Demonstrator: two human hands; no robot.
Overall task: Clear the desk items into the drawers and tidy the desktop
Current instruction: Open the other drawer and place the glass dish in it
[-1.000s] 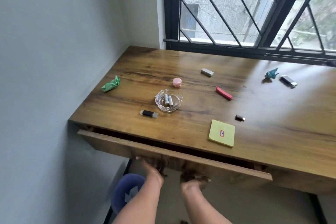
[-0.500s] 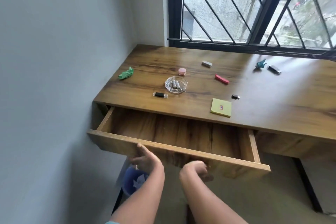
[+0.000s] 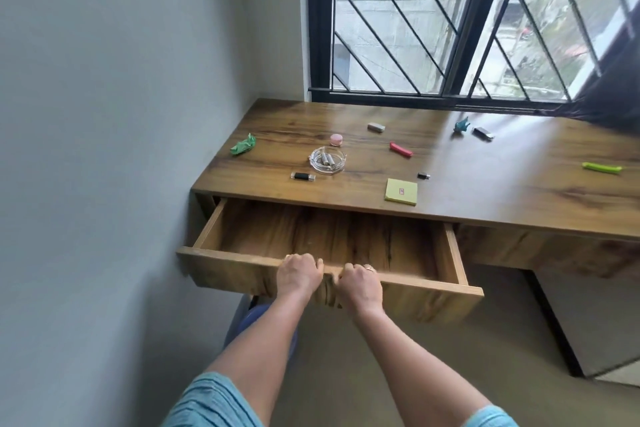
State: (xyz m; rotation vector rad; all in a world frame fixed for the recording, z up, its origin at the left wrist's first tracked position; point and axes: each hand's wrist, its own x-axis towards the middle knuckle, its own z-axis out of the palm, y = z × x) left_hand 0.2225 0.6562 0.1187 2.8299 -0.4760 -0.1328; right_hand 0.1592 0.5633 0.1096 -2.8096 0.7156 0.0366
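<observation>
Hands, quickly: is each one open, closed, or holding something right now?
Left hand: closed, gripping the top edge of the drawer front.
Right hand: closed, gripping the same edge beside it.

The single wide-angle head camera looks forward and down from above and just in front of the open drawer (image 3: 225, 270), near enough that both forearms (image 3: 263, 350) reach up from the bottom edge, with the desk (image 3: 485, 204) beyond it, the wall (image 3: 104, 114) at left and the window (image 3: 398, 28) across the top.
</observation>
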